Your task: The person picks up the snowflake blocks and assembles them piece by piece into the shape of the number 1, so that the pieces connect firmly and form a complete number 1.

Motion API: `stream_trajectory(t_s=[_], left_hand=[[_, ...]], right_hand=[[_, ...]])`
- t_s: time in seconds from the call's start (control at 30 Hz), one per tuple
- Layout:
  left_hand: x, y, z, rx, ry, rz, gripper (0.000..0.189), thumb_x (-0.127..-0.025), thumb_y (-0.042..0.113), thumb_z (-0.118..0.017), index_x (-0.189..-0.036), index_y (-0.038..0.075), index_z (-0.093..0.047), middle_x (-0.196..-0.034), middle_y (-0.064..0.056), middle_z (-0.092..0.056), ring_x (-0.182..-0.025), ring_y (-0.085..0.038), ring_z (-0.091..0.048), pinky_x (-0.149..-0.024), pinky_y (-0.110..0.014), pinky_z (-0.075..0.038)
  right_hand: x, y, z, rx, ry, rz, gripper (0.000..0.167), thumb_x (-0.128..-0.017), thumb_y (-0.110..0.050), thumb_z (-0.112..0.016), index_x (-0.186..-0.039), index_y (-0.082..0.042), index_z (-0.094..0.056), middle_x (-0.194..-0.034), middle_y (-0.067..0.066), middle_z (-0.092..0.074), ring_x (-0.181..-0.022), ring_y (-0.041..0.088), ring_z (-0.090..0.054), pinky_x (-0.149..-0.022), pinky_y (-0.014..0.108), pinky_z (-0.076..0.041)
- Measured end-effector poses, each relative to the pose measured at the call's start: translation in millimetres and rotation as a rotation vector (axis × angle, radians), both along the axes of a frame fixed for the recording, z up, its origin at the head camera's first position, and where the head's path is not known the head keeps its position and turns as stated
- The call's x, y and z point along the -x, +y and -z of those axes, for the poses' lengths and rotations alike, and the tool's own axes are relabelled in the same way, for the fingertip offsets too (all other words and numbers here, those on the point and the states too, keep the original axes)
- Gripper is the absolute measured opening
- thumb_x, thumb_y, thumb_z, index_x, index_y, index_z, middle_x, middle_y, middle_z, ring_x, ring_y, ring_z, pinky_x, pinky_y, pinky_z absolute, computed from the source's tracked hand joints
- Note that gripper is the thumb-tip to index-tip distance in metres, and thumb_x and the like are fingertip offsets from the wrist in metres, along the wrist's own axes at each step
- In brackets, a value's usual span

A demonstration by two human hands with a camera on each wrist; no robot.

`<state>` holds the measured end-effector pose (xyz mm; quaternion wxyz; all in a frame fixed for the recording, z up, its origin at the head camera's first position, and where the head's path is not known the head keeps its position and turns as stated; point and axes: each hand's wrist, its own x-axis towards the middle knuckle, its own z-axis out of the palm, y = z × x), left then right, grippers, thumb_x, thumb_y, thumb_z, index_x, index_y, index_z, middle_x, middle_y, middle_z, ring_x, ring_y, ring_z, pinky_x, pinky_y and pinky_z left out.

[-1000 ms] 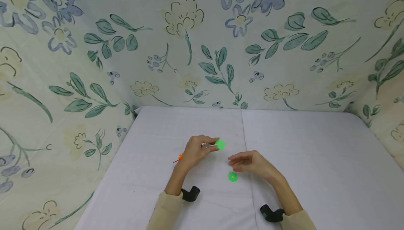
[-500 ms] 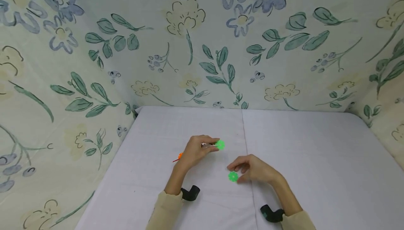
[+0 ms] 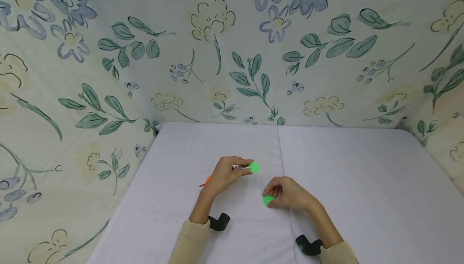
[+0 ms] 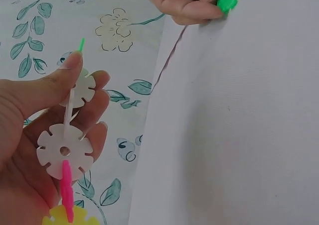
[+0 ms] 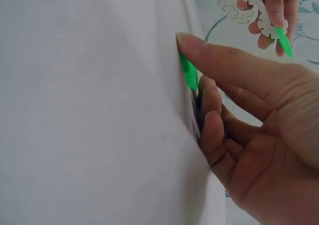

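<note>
My left hand [image 3: 222,175] holds a chain of slotted, flower-shaped plastic discs above the table. At its tip, a green disc [image 3: 254,168] sticks out past the thumb and fingers. Behind that, the left wrist view has a white disc [image 4: 65,150], a pink disc [image 4: 67,190] seen edge-on and a yellow disc [image 4: 71,217]. An orange disc [image 3: 208,180] and a red one seen edge-on [image 3: 202,185] peek out beyond the wrist. Lower and to the right, my right hand [image 3: 291,194] pinches a separate green disc [image 5: 189,72] by its edge, close over the white cloth.
White cloth [image 3: 362,175] with a seam and some wrinkles covers the table. Floral fabric [image 3: 203,54] rises behind it and at both sides. Black camera mounts sit on the left wrist [image 3: 219,222] and right wrist [image 3: 309,245].
My right hand has come down from above the loose green disc, its fingers spreading around it, and now pinches it. The left hand with its chain has barely moved.
</note>
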<state>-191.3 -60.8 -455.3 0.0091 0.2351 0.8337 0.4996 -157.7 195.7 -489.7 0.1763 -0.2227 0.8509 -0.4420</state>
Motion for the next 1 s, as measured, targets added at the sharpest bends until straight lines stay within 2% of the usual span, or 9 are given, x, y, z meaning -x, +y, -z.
stream_trajectory(t_s=[0.27,0.5,0.63,0.73,0.87,1.0], left_hand=[[-0.6,-0.3,-3.2,-0.018,-0.014,0.008,0.033,-0.085,0.017,-0.085,-0.117,0.013,-0.080,-0.108,0.000,-0.081,-0.084,-0.007,-0.064,-0.072,-0.019,-0.050],[-2.3,0.0,-5.2,-0.032,-0.049,0.031,0.033,-0.086,0.017,-0.085,-0.118,0.013,-0.080,-0.110,0.000,-0.081,-0.095,-0.010,-0.072,-0.070,-0.021,-0.049],[-2.5,0.5,-5.3,-0.022,-0.057,0.033,0.031,-0.086,0.018,-0.085,-0.116,0.015,-0.081,-0.110,0.001,-0.080,-0.097,-0.013,-0.072,-0.071,-0.020,-0.050],[-2.8,0.6,-5.2,-0.005,-0.072,0.039,0.029,-0.086,0.017,-0.085,-0.115,0.017,-0.081,-0.110,0.000,-0.080,-0.100,-0.014,-0.072,-0.076,-0.022,-0.053],[-2.5,0.6,-3.5,0.014,-0.086,0.056,0.030,-0.086,0.017,-0.085,-0.116,0.016,-0.081,-0.111,-0.002,-0.080,-0.101,-0.017,-0.072,-0.081,-0.026,-0.055],[-2.1,0.1,-2.7,0.039,-0.098,0.090,0.030,-0.088,0.018,-0.083,-0.117,0.013,-0.080,-0.114,-0.004,-0.080,-0.104,-0.020,-0.073,-0.082,-0.026,-0.056]], right_hand=[[-1.2,-4.3,-4.7,-0.029,0.054,0.046,0.028,-0.075,-0.009,-0.092,-0.098,-0.007,-0.074,-0.092,0.005,-0.067,-0.081,0.014,-0.061,-0.070,0.021,-0.051],[-1.4,-4.4,-6.6,-0.041,0.041,0.050,0.026,-0.078,-0.010,-0.090,-0.091,-0.009,-0.067,-0.080,0.002,-0.065,-0.071,0.009,-0.060,-0.065,0.023,-0.051],[-0.1,-0.6,-7.2,0.052,-0.074,0.113,0.022,-0.085,-0.009,-0.084,-0.101,-0.005,-0.069,-0.084,0.008,-0.069,-0.070,0.015,-0.070,-0.061,0.026,-0.056],[1.4,4.4,-6.4,0.144,-0.126,0.171,0.030,-0.089,-0.009,-0.081,-0.115,-0.001,-0.070,-0.094,0.014,-0.072,-0.077,0.020,-0.075,-0.067,0.027,-0.059],[3.4,9.3,-6.7,0.227,-0.105,0.204,0.040,-0.090,-0.008,-0.079,-0.127,0.001,-0.068,-0.102,0.017,-0.074,-0.088,0.018,-0.076,-0.077,0.024,-0.059],[4.2,8.5,-9.6,0.331,-0.102,0.223,0.039,-0.093,0.000,-0.072,-0.132,0.001,-0.066,-0.101,0.020,-0.071,-0.091,0.020,-0.079,-0.080,0.027,-0.062]])
